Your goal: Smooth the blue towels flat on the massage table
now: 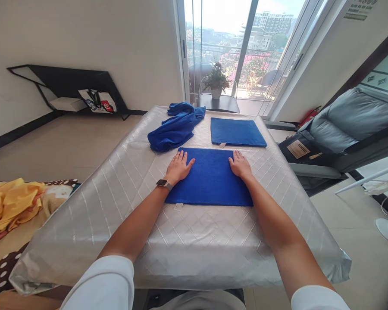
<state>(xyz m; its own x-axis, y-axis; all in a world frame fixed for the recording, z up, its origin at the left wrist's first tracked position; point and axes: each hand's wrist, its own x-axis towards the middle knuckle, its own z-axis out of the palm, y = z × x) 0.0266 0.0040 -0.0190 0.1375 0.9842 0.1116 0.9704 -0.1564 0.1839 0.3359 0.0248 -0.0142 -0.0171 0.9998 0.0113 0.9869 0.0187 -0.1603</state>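
A blue towel (211, 178) lies flat as a neat rectangle on the table in front of me, with a small white tag at its near left edge. My left hand (179, 166) rests on its far left corner, fingers stretched out and palm down. On the far right corner lies my right hand (240, 164), likewise flat with fingers extended. Beyond it to the right is a second, flat folded blue towel (237, 131), its tag at the near edge. A crumpled blue towel (177, 129) is bunched up at the far left.
A silvery quilted cloth (207, 245) covers the table. Past its far edge, a potted plant (216, 82) stands on a chair by the glass door. At the right is a grey armchair (355, 116) with a dark bag. Yellow fabric (13, 206) lies at the left.
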